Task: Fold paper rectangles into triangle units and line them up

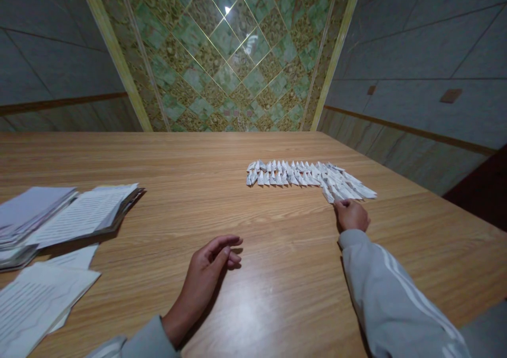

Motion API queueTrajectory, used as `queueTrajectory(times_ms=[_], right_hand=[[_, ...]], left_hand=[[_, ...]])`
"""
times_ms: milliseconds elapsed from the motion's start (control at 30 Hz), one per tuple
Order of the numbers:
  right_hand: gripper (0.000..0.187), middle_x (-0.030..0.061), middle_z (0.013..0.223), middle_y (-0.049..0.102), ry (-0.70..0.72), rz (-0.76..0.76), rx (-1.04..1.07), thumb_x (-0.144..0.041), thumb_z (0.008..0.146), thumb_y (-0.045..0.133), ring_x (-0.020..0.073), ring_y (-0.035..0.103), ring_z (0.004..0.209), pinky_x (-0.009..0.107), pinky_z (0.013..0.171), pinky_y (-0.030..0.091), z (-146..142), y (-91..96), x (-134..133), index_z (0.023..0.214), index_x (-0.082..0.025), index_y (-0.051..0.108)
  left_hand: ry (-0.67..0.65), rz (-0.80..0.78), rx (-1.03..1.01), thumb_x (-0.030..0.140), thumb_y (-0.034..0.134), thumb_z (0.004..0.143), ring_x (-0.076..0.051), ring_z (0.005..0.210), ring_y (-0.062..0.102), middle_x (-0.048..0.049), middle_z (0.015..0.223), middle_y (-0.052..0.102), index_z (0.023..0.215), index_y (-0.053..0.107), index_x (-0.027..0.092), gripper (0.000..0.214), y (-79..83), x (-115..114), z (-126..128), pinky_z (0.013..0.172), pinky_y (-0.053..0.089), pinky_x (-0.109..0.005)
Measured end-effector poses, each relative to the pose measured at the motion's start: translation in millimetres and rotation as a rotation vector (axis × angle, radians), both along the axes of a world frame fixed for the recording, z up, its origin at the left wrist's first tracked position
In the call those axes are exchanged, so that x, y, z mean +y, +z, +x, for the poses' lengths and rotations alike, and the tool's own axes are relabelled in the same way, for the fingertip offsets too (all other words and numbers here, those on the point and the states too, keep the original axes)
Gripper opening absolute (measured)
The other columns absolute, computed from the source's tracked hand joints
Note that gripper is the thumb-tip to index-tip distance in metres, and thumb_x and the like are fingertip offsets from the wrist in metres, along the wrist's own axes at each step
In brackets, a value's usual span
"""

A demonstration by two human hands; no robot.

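Several small folded white paper pieces (304,177) lie in a row on the wooden table (198,157), far right of centre. My right hand (351,214) reaches out to the near right end of that row, fingers curled and its fingertips touching the nearest folded piece. My left hand (208,271) rests on its edge on the bare table in front of me, fingers loosely curved and apart, holding nothing. Both arms wear grey sleeves.
Stacks of printed paper sheets (67,215) lie at the left edge, with loose sheets (35,300) nearer me. A green patterned tile panel (229,57) and grey walls stand behind the table. The table's right edge runs diagonally past my right arm.
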State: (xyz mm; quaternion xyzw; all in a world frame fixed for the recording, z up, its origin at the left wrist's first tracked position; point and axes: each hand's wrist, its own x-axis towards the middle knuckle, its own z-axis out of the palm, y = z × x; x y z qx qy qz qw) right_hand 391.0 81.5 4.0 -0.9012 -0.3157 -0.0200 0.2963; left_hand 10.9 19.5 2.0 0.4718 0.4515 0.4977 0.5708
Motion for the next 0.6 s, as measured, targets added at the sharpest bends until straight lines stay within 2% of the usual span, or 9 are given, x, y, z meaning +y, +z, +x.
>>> queueTrajectory(times_ms=[333, 600], right_hand=[[0.03, 0.0145, 0.1, 0.075, -0.039, -0.028, 0.004, -0.043, 0.083, 0.061, 0.0303, 0.065, 0.096, 0.039, 0.079, 0.044, 2.5, 1.4, 4.4, 0.095, -0.021, 0.077], [0.028, 0.0136, 0.095, 0.075, -0.048, -0.006, -0.011, -0.044, 0.081, 0.064, 0.0304, 0.066, 0.094, 0.039, 0.079, 0.045, 4.5, -1.6, 6.0, 0.091, -0.021, 0.077]], left_hand=[[-0.045, 0.016, 0.093, 0.031, 0.067, 0.08, -0.02, 0.067, 0.067, -0.0074, 0.07, 0.072, 0.094, 0.077, 0.014, 0.024, 4.3, -0.5, 0.0, 0.068, 0.053, -0.031], [-0.073, 0.034, 0.134, 0.033, 0.064, 0.081, -0.02, 0.067, 0.066, -0.0066, 0.067, 0.071, 0.095, 0.076, 0.013, 0.027, -0.5, -0.8, -1.3, 0.068, 0.052, -0.032]])
